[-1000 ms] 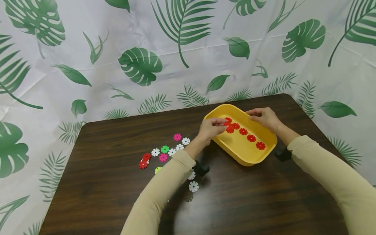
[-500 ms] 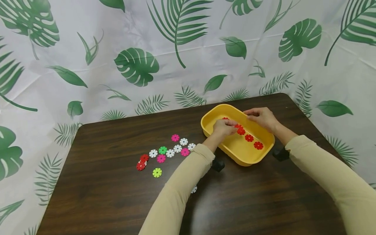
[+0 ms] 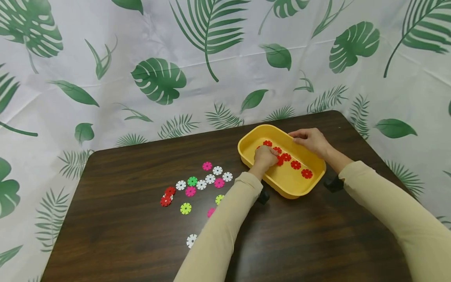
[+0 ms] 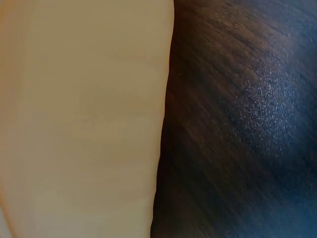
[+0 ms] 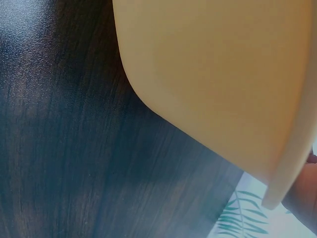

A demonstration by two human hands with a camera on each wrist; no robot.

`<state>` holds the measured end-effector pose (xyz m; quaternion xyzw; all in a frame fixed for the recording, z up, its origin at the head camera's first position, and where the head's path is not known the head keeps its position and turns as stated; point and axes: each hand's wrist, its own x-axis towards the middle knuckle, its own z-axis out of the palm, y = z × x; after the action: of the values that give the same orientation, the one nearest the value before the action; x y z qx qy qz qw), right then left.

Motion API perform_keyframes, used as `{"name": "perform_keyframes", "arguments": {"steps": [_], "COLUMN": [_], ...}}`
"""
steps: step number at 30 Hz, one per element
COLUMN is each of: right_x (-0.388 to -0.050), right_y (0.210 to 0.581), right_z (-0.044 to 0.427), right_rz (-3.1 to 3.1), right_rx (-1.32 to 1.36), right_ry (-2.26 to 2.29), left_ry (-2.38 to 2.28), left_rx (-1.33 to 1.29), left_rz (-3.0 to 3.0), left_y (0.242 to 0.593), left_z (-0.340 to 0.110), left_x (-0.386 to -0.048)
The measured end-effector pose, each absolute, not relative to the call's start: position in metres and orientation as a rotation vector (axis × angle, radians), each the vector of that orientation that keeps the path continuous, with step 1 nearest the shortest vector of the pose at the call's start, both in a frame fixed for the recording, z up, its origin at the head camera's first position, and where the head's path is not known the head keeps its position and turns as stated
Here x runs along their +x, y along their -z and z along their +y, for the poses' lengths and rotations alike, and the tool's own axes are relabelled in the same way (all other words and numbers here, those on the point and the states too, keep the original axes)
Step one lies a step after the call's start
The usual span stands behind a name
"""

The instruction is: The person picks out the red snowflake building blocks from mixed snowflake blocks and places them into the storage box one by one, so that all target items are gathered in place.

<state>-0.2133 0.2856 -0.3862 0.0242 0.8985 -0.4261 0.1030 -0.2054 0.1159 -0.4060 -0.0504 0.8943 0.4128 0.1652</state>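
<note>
In the head view, a yellow plastic tub sits at an angle on the table's right half. Several red interlocking discs lie in a rough line on its floor. My left hand is inside the tub, fingers curled, with a red disc at its fingertips; the hand partly hides the discs beneath. On the far right side, my right hand grips the tub's rim. The right wrist view shows the tub's outer wall and part of the right hand at the rim.
On the dark wooden table, left of the tub, lie scattered white discs, pink discs, yellow-green discs, a green disc and red discs. A leaf-printed cloth hangs behind.
My left hand brought a red disc over the tub's left side, moved right above the other discs, then dropped lower among them. My right hand keeps its hold on the rim.
</note>
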Motion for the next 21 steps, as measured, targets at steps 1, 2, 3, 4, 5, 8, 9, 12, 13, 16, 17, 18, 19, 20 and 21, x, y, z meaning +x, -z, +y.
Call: {"name": "perform_keyframes", "arguments": {"steps": [1, 2, 3, 4, 5, 8, 9, 12, 13, 16, 17, 18, 19, 20, 21], "right_x": [-0.2133, -0.2134, -0.2134, -0.2135, -0.2135, -0.2135, -0.2135, -0.2132, -0.2132, -0.2133, -0.2134, -0.2134, -0.2133, -0.2133, -0.2133], "right_y": [0.3863, 0.3863, 0.3864, 0.3866, 0.3868, 0.3871, 0.3871, 0.3872, 0.3873, 0.3872, 0.3872, 0.3870, 0.3868, 0.3867, 0.3867], "right_z": [0.2854, 0.2853, 0.2853, 0.2853, 0.2852, 0.2851, 0.2849, 0.2845, 0.2844, 0.2844, 0.2844, 0.2844, 0.2843, 0.2842, 0.2842], "right_rz": [2.652, 2.655, 2.656, 2.656, 2.655, 2.649, 2.645, 2.637, 2.636, 2.638, 2.638, 2.637, 2.638, 2.637, 2.637], "right_rx": [0.075, 0.076, 0.079, 0.081, 0.085, 0.095, 0.101, 0.113, 0.114, 0.114, 0.114, 0.114, 0.115, 0.118, 0.120], "right_ry": [1.264, 1.265, 1.265, 1.267, 1.266, 1.264, 1.267, 1.271, 1.271, 1.272, 1.273, 1.273, 1.271, 1.271, 1.271], "left_ry": [-1.169, -1.167, -1.164, -1.158, -1.150, -1.127, -1.121, -1.108, -1.111, -1.123, -1.127, -1.134, -1.138, -1.136, -1.132], "left_rx": [-0.141, -0.144, -0.148, -0.152, -0.153, -0.159, -0.160, -0.161, -0.164, -0.171, -0.173, -0.176, -0.180, -0.180, -0.179], "left_rz": [2.557, 2.558, 2.558, 2.559, 2.562, 2.569, 2.571, 2.579, 2.577, 2.568, 2.564, 2.559, 2.557, 2.559, 2.562], "left_y": [0.4061, 0.4060, 0.4060, 0.4059, 0.4060, 0.4056, 0.4057, 0.4056, 0.4055, 0.4046, 0.4042, 0.4039, 0.4038, 0.4038, 0.4039], "left_z": [0.1161, 0.1162, 0.1164, 0.1165, 0.1166, 0.1165, 0.1165, 0.1162, 0.1161, 0.1158, 0.1158, 0.1158, 0.1160, 0.1162, 0.1163], "left_x": [-0.2056, -0.2056, -0.2055, -0.2054, -0.2054, -0.2048, -0.2047, -0.2045, -0.2044, -0.2041, -0.2040, -0.2038, -0.2039, -0.2039, -0.2040]}}
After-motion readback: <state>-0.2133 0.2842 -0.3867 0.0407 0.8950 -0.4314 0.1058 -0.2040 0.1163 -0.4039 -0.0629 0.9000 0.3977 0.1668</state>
